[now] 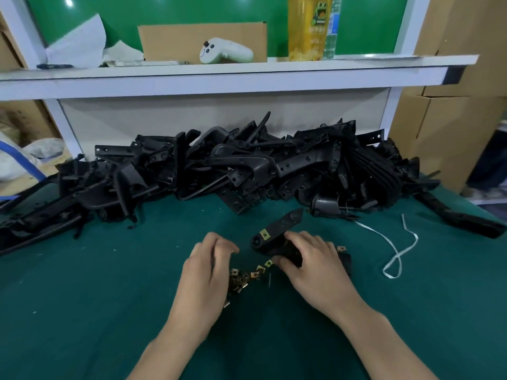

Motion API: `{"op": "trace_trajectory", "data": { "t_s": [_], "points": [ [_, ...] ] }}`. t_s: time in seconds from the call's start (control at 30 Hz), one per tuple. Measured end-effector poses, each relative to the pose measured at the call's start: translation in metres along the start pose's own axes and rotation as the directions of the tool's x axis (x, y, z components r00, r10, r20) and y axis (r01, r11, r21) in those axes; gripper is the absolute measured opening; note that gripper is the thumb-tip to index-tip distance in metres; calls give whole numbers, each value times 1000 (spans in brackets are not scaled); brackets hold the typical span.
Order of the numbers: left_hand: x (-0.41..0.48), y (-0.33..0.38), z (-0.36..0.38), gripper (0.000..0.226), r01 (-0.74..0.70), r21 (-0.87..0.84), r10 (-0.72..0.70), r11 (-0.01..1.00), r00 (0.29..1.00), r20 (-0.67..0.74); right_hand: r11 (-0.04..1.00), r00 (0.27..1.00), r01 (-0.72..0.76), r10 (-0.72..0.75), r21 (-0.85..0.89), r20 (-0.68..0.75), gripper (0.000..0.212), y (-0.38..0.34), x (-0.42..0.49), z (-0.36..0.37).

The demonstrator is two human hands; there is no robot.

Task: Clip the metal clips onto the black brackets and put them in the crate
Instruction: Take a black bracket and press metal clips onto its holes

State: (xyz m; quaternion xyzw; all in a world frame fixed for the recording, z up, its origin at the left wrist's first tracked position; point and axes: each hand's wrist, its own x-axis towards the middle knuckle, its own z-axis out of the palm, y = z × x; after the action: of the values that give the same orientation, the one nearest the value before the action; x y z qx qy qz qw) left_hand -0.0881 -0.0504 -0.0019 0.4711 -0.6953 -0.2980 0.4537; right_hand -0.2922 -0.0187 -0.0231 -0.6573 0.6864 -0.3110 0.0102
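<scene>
Black plastic bracket (282, 224) held in right hand (310, 267) grip; left hand (208, 267) curled beside loose metal clips (247, 278), grip unclear.

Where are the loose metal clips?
Head view, centre: the metal clips lie on the green mat between the left hand and the right hand, which grips a black bracket.

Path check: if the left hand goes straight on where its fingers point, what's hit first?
Likely the rounded near end of the black bracket that the right hand holds, just ahead of the left hand; depth is unclear.
</scene>
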Motion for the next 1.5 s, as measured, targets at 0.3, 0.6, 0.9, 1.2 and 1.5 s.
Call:
{"op": "trace_trajectory", "data": {
  "t_s": [0.3, 0.6, 0.9, 1.2, 1.5],
  "points": [
    [13, -1, -10, 29, 266, -539, -291, 799, 956, 40, 1000, 1000, -14, 14, 6, -23, 52, 0, 0, -1],
    [10, 0, -8, 21, 295, -591, -229, 751, 956, 185, 1000, 1000, -5, 4, -12, -9, 50, 0, -1, 0],
    [8, -2, -8, 25, 310, -540, -252, 782, 951, 181, 1000, 1000, -17, 17, -7, -5, 51, 1, 0, 1],
    [11, -1, -5, 24, 320, -570, -281, 757, 946, 159, 1000, 1000, -10, 10, 5, -14, 51, 0, -1, 0],
    [13, 3, -8, 28, 433, -704, -370, 563, 894, 254, 1000, 1000, -6, 6, 3, -8, 50, -1, -2, -1]
  ]
}}
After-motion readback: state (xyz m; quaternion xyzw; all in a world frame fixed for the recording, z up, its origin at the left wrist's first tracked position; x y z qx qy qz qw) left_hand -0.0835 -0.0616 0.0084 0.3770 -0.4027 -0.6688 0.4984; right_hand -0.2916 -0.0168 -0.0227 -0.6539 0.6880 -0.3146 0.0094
